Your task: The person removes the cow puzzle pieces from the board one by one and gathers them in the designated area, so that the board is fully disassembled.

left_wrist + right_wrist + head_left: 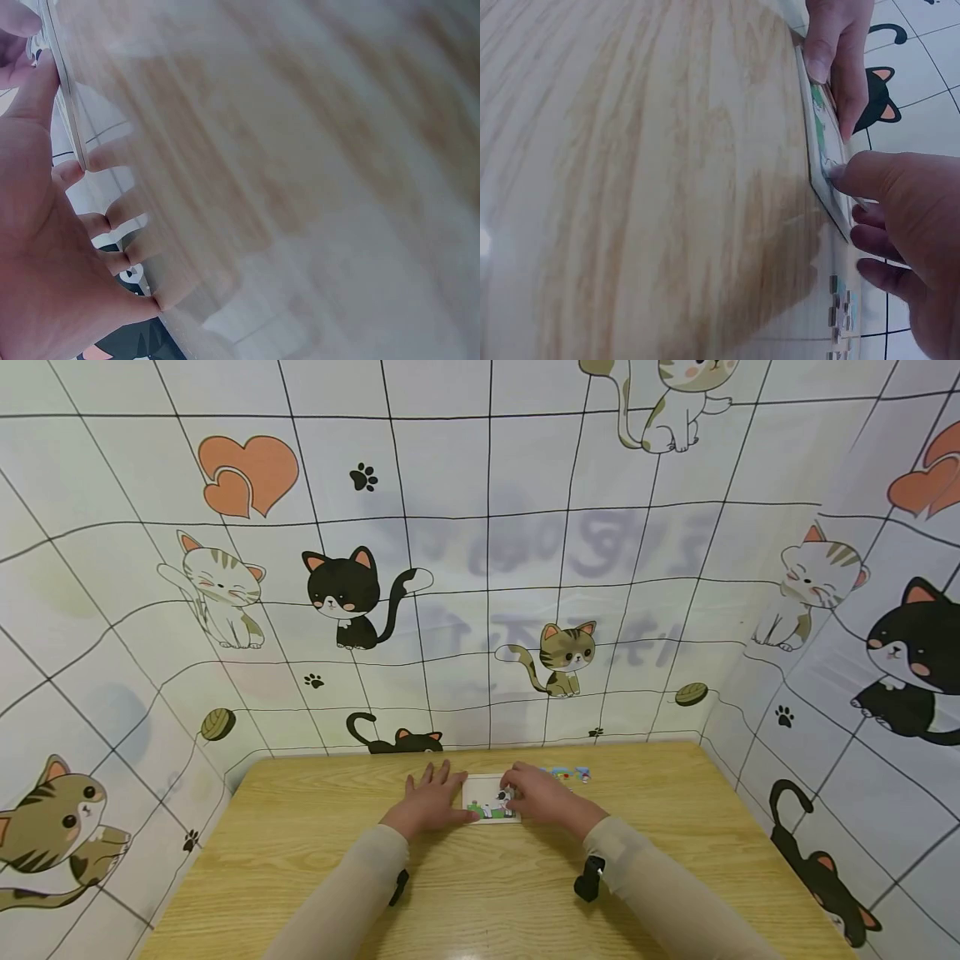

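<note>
Pinching a black-and-white piece (504, 794) in our right hand (547, 796), we hold it at the right side of the picture board (476, 786), which lies on the table (480, 889) between our hands. Our left hand (427, 802) rests its thumb on the board's near-left corner (its other fingers spread apart). Small colourful pieces (582, 774) lie to the board's right.

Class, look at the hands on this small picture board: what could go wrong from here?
The left grip rests at the left edge of the board; if it eases off, the board might slide.
The right grip, which seems to pinch a black-and-white piece, covers part of the board's right side, so the piece could sit crooked.
Small coloured pieces lie close to the right grip; a careless sweep might scatter them.
</note>
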